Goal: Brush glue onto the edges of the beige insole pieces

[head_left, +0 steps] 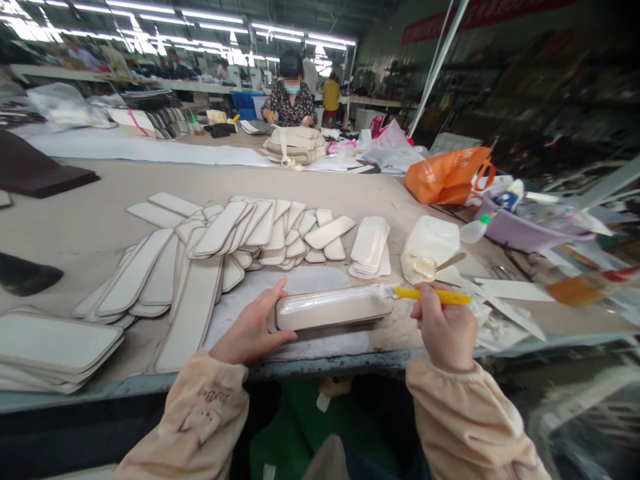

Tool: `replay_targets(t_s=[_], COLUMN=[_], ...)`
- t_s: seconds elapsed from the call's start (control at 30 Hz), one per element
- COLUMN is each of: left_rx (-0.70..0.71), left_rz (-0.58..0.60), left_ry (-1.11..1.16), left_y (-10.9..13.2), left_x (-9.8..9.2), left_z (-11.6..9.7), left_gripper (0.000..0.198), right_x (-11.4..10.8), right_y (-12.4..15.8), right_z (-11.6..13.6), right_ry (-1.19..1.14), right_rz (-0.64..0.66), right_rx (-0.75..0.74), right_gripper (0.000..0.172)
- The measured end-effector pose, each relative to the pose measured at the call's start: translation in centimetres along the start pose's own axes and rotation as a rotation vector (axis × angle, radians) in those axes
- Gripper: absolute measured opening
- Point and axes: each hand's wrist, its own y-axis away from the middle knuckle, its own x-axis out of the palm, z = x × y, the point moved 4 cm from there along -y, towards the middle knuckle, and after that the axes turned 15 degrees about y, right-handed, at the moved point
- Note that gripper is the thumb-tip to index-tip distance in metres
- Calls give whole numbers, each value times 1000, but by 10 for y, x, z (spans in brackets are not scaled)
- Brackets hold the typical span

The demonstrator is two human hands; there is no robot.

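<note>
My right hand [447,327] is closed around the yellow handle of a brush [434,295]. The brush's tip rests at the right end of a long, pale, round-cornered panel [335,308], where a wet white streak shines along the top edge. Around the left end of that panel, my left hand [257,323] holds it between thumb and fingers. Beneath lies a whitish sheet [320,343]. A white cut-open jug [431,243] with white paste and a stick in it stands behind my right hand.
Many similar panels [135,270] lie heaped to the left, with a small stack [370,243] near the jug. An orange bag [447,177] and a purple basin [530,227] stand at right. Across the table sits a masked person [291,97] behind a beige bundle [295,143].
</note>
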Motion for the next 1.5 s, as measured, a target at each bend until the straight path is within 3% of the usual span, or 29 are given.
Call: replay_targets(t_s=[0.1, 0.23, 0.4, 0.53, 0.77, 1.03, 1.27, 1.37, 1.5], left_rx=[18, 27, 35, 39, -13, -21, -36, -33, -30], left_rz=[0, -2, -10, -2, 17, 4, 4, 6, 17], left_ry=[25, 46, 60, 54, -7, -56, -88, -83, -55], left_y=[0, 0, 0, 0, -1, -2, -3, -3, -2], left_x=[0, 0, 1, 0, -1, -2, -2, -1, -1], left_z=[-3, -4, 0, 2, 2, -1, -3, -2, -2], left_gripper=[102, 105, 109, 110, 103, 97, 96, 96, 97], right_x=[11, 42, 73, 82, 63, 16, -7, -13, -14], right_y=[17, 46, 71, 76, 49, 2, -17, -18, -13], right_z=[19, 48, 70, 73, 47, -5, -27, -29, -26], right_ry=[-253, -497, -570, -528, -325, -86, 90, 70, -228], right_rz=[89, 337, 521, 589, 489, 238, 71, 30, 55], right_rx=[-16, -38, -43, -53, -57, 9, 27, 28, 69], right_gripper=[36, 40, 44, 43, 45, 45, 41, 40, 38])
